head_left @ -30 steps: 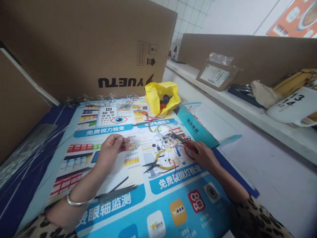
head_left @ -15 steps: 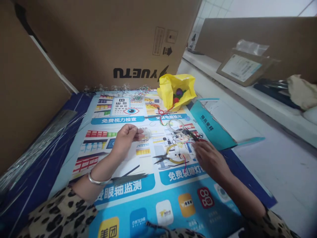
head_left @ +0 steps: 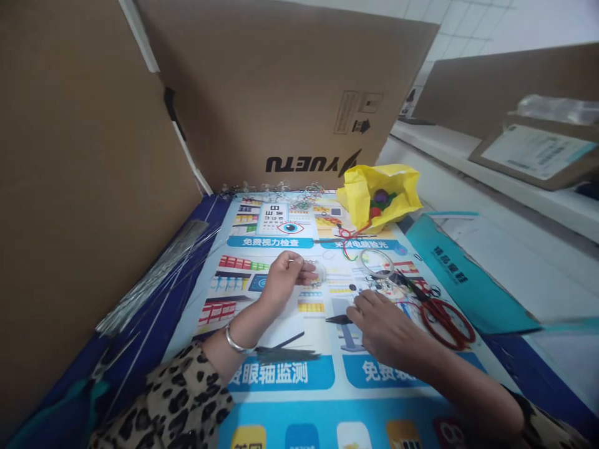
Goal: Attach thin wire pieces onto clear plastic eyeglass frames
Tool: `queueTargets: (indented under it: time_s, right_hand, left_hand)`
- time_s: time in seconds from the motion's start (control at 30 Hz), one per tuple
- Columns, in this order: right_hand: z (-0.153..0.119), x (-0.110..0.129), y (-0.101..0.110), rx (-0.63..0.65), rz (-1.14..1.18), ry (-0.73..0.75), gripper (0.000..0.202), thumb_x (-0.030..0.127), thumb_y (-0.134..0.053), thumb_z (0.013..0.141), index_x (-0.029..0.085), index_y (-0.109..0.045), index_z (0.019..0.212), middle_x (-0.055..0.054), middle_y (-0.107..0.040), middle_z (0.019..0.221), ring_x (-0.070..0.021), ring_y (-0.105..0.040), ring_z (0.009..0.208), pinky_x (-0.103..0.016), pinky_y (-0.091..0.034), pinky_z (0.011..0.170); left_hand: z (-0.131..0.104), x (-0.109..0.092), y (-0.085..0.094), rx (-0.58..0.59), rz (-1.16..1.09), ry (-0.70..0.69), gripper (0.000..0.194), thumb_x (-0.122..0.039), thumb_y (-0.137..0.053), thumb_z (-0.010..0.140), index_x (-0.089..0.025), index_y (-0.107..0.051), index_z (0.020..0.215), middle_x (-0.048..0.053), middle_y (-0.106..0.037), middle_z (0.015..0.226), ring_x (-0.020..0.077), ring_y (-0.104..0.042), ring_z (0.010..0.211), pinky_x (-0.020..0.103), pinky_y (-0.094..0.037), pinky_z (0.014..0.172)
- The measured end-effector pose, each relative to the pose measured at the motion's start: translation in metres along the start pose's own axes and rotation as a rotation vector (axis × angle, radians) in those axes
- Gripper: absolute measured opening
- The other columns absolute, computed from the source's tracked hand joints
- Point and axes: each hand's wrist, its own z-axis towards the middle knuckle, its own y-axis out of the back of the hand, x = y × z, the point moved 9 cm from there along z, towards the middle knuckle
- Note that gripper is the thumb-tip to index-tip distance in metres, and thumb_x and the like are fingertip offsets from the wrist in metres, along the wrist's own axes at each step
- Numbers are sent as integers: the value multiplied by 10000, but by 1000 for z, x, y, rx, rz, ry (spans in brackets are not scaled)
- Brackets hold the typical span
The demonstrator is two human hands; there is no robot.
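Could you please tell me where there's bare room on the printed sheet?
The sheet's near blue strip, between the sleeves, looks free; the patch between the left hand and silver strands seems mostly so. It's crowded around the right hand: pliers, scissors, pale ring.

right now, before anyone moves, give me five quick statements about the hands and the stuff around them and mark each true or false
1. The left hand holds a small see-through round item. True.
2. The red-handled metal scissors are in the right hand. False: they lie on the blue-and-white printed sheet, beside that hand.
3. The open yellow bag contains a purple ball. True.
4. The silver metal bracelet is on the right wrist. False: it is on the left wrist.
5. A dark pointed tool tip shows at the right hand. True.
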Motion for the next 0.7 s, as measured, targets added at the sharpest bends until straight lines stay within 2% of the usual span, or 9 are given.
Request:
queueTargets:
  time_s: [0.17, 0.27, 0.33, 0.4, 0.47, 0.57, 0.7]
  right_hand:
    - [1, -13, -4, -97, 65, -115, 225, 30, -441, 665, 151, -562, 811, -100, -549, 830, -225, -471, 808, -348, -380, 713]
    - [4, -21, 9, -185, 234, -188, 268, 0, -386, 700, 139, -539, 871, -100, -541, 873, -200, -485, 818, -307, -401, 699]
    - [10, -21, 21, -212, 375, -188, 245, 42, -381, 762, 143, -508, 946, -91, -530, 906, -177, -491, 812, -284, -415, 691]
    - [20, -18, 32, -232, 447, -162, 167, 114, -389, 819, 161, -503, 932, -78, -527, 901, -171, -489, 810, -286, -419, 701]
    - [30, -16, 41, -294, 395, -147, 129, 183, -407, 847, 164, -522, 904, -80, -531, 889, -189, -481, 832, -318, -411, 731]
    - [36, -18, 47, -447, 159, -166, 177, 236, -457, 838, 140, -564, 941, -100, -545, 881, -224, -467, 846, -371, -385, 756]
    - [33, -21, 36, -554, -115, -166, 220, 226, -526, 803, 143, -589, 997, -95, -566, 882, -234, -467, 854, -380, -359, 768]
  left_hand:
    - [0, -1, 0, 0, -5, -7, 187, -328, -549, 766, -175, -440, 759, 18, -657, 693, 151, -654, 584, 251, -489, 542]
    - [0, -1, 0, 6, 1, 2, 178, -322, -539, 769, -179, -433, 762, 15, -655, 666, 148, -645, 547, 246, -481, 520]
    - [0, -1, -1, 19, -1, 16, 166, -308, -536, 767, -181, -429, 760, 15, -656, 653, 145, -638, 525, 238, -474, 502]
    - [-1, -2, -1, 26, -7, 22, 156, -300, -532, 769, -183, -430, 758, 14, -656, 639, 137, -626, 500, 228, -465, 484]
    - [-2, -3, 0, 28, -14, 27, 144, -293, -525, 774, -182, -434, 757, 13, -656, 625, 127, -615, 479, 215, -455, 467]
    - [-1, -2, 1, 24, -21, 48, 134, -284, -518, 776, -178, -441, 748, 15, -654, 610, 121, -607, 459, 201, -440, 444]
    - [2, 0, 2, 29, -23, 77, 148, -296, -518, 777, -173, -447, 738, 23, -651, 592, 128, -606, 449, 205, -433, 434]
